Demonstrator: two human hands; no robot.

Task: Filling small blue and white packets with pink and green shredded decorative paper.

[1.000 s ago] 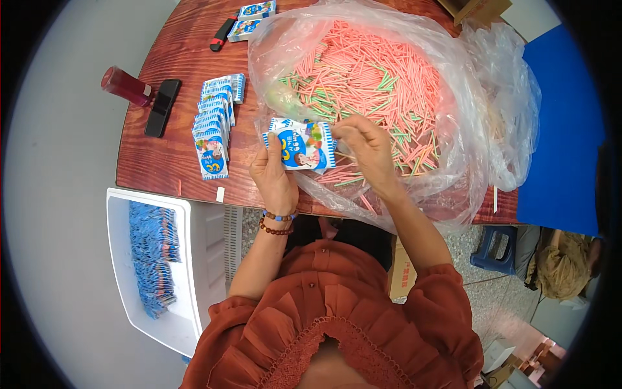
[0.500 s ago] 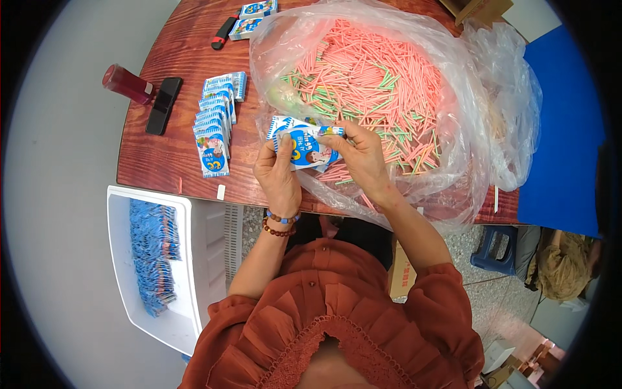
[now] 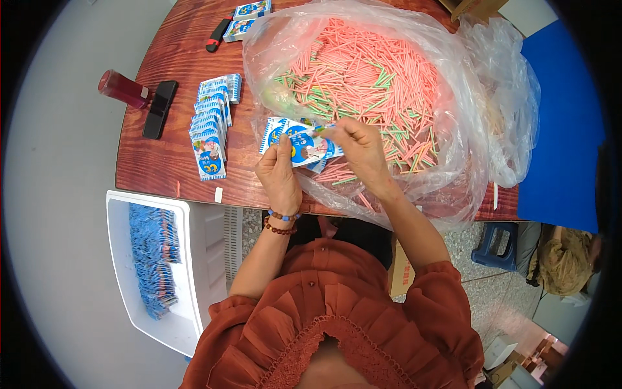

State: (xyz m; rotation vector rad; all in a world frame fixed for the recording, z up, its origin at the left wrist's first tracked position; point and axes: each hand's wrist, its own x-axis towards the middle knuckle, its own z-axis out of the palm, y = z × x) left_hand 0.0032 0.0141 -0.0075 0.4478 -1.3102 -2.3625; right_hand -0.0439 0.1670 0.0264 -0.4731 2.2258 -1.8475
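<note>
My left hand holds a small blue and white printed packet over the near edge of the wooden table. My right hand pinches a thin green stick at the packet's top edge. Just beyond lies a big clear plastic bag heaped with pink and green sticks. A beaded bracelet circles my left wrist.
A row of matching filled packets lies to the left on the table, more packets at the far edge. A red bottle, a black phone and a black lighter-like object sit left. A white bin with blue packets stands below.
My right hand came out of the stick pile with a stick and moved to the packet's opening. The left hand lifted and tilted the packet slightly.
</note>
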